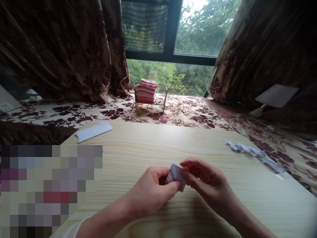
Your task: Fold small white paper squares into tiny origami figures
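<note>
A small folded piece of paper [175, 174], pale lilac-white with faint printed lines, is held above the tabletop in front of me. My left hand [158, 185] is closed on it, with the thumb lying across its lower front face. At the paper's right edge, my right hand [204, 177] has thumb and index finger pinched together against the corner. The other right fingers curl loosely, and the fingertips behind the paper are hidden. Several folded paper pieces [255, 152] lie in a row near the table's right edge.
A flat white paper strip [94, 131] rests on the wooden table [138, 138] at the far left. Behind, a small wooden rack [150, 102] holds stacked pink-striped cloths [146, 92] on a floral cover. A white lamp [276, 96] stands at right. The lower left is pixelated.
</note>
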Motion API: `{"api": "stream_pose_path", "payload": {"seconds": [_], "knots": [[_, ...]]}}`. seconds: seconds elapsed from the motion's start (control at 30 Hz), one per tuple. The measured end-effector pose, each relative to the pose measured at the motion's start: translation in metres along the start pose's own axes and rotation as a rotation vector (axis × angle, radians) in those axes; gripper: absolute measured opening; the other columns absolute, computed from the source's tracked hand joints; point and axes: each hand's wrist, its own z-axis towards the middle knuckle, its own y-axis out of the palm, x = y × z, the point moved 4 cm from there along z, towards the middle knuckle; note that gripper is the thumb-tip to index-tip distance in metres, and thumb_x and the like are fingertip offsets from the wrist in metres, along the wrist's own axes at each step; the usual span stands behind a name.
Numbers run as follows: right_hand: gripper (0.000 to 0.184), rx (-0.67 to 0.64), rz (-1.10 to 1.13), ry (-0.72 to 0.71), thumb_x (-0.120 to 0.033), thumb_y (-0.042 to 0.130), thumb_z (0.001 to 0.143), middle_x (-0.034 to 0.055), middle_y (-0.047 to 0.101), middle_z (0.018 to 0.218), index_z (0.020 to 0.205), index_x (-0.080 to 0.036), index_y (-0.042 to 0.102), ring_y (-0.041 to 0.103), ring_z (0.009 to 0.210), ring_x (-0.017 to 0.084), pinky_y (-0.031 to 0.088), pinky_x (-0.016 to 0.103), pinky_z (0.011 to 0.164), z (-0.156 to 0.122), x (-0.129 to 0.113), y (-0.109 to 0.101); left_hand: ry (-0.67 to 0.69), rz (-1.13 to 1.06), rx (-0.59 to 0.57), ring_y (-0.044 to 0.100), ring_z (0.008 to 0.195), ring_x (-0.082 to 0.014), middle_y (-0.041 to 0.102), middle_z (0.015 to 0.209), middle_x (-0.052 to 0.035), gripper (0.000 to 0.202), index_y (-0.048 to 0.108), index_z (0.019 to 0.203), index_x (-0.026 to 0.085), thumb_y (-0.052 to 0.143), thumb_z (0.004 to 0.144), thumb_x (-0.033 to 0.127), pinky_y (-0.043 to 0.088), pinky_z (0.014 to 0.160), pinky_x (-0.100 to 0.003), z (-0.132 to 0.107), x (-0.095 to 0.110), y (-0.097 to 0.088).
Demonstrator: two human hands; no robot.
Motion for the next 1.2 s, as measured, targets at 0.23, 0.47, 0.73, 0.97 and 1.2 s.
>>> {"api": "stream_pose_path", "payload": {"seconds": [0.23,0.47,0.73,0.97,1.2], "knots": [[0.017,-0.064,-0.089,-0.053,-0.018,0.06,0.082,0.0021,0.064,0.088,0.097,-0.024,0.06,0.06,0.072,0.014,0.051,0.023,0.06,0.001,-0.006,0.002,-0.005,-0.014,-0.004,0.036,0.054,-0.0089,0.043,0.058,0.0028,0.016,0.063,0.075,0.012,0.053,0.076,0.025,0.027,0.049,-0.022,0.001,-0.005,-0.006],[0.013,-0.076,-0.166,-0.131,-0.017,0.06,0.081,0.0045,0.059,0.089,0.094,-0.021,0.062,0.055,0.073,0.014,0.049,0.026,0.062,0.003,-0.016,0.002,0.001,0.028,-0.046,0.024,0.053,-0.0076,0.031,0.057,0.0053,0.014,0.056,0.07,0.014,0.052,0.077,0.026,0.017,0.046,-0.022,-0.001,0.0,-0.002],[0.007,-0.08,-0.107,-0.077,-0.023,0.058,0.085,0.0042,0.058,0.077,0.081,-0.018,0.063,0.056,0.073,0.016,0.048,0.027,0.06,0.002,-0.011,0.002,-0.011,0.01,-0.075,0.03,0.056,-0.0085,0.037,0.06,0.0035,0.016,0.053,0.065,0.014,0.054,0.075,0.027,0.021,0.049,-0.023,-0.003,0.003,0.001],[0.007,-0.094,-0.187,-0.178,-0.015,0.058,0.084,0.0037,0.059,0.08,0.088,-0.02,0.061,0.057,0.072,0.014,0.048,0.026,0.06,0.002,-0.018,0.004,-0.013,0.037,-0.052,0.028,0.054,-0.0078,0.035,0.058,0.0043,0.019,0.051,0.062,0.015,0.051,0.077,0.028,0.019,0.048,-0.023,-0.003,0.002,0.0],[0.015,-0.121,-0.374,-0.344,-0.006,0.054,0.082,0.0024,0.059,0.078,0.085,-0.02,0.058,0.056,0.068,0.013,0.048,0.024,0.057,0.001,-0.029,0.006,-0.022,0.017,-0.039,0.027,0.052,-0.0073,0.034,0.056,0.0051,0.023,0.048,0.061,0.016,0.053,0.076,0.031,0.018,0.045,-0.022,-0.003,-0.001,0.0]]}}
